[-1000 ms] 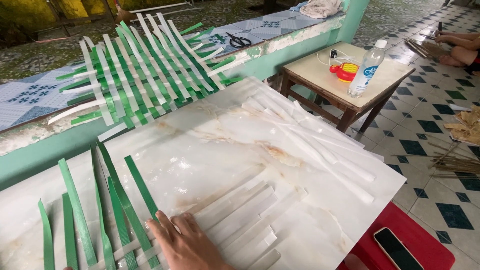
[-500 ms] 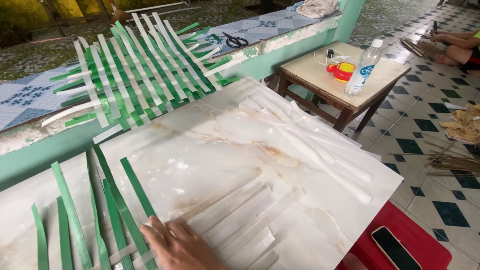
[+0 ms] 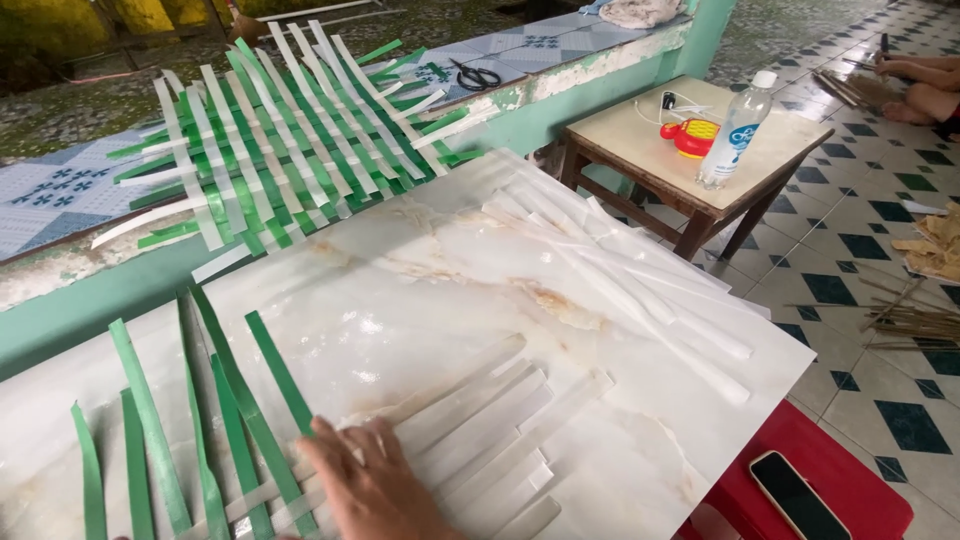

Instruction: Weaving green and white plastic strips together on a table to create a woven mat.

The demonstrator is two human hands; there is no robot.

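My right hand point(image 3: 372, 488) lies flat, palm down, on the near edge of a white marble-patterned board point(image 3: 400, 290). It presses on the spot where green strips point(image 3: 262, 400) cross white strips point(image 3: 480, 420) in a started weave. It grips nothing, and its fingers point up and to the left. The green strips fan away to the left and the white ones to the right. A loose heap of white strips point(image 3: 620, 270) lies on the far right of the board. My left hand is out of view.
A woven green-and-white mat point(image 3: 280, 140) and scissors point(image 3: 475, 75) lie on the tiled ledge behind. A small table point(image 3: 650, 150) at right carries a water bottle point(image 3: 735, 130) and a red toy point(image 3: 693, 136). A phone point(image 3: 795, 495) rests on a red stool point(image 3: 860, 470). Another person's legs point(image 3: 920, 85) show at far right.
My right hand stays pressed on the same crossing of strips. Only the view has shifted a little.
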